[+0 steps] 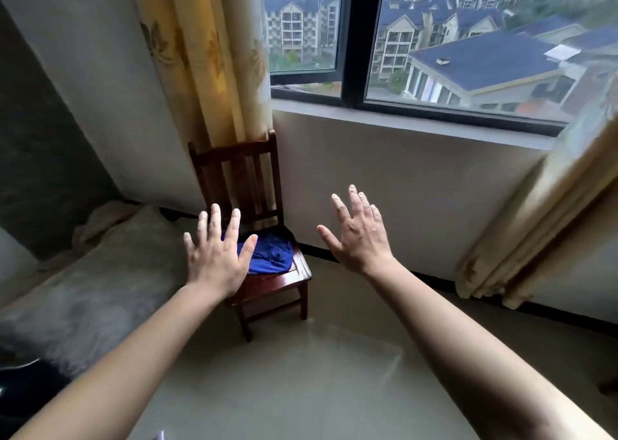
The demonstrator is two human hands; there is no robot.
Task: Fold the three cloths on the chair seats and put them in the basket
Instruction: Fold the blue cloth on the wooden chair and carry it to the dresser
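Bedroom at home: bed (100, 272), curtain (207, 55), window (434, 38).

Only two arms and two hands of the person are in view. The left hand (214, 262) and the right hand (361, 235) are bare, and only their backs show. Tendon ridges and creased knuckles (365, 219) mark the back of the right hand. The left forearm (133, 356) and the right forearm (468, 346) are bare as well, uncovered from wrist to the lower edge of view, smooth, and widening toward the camera.
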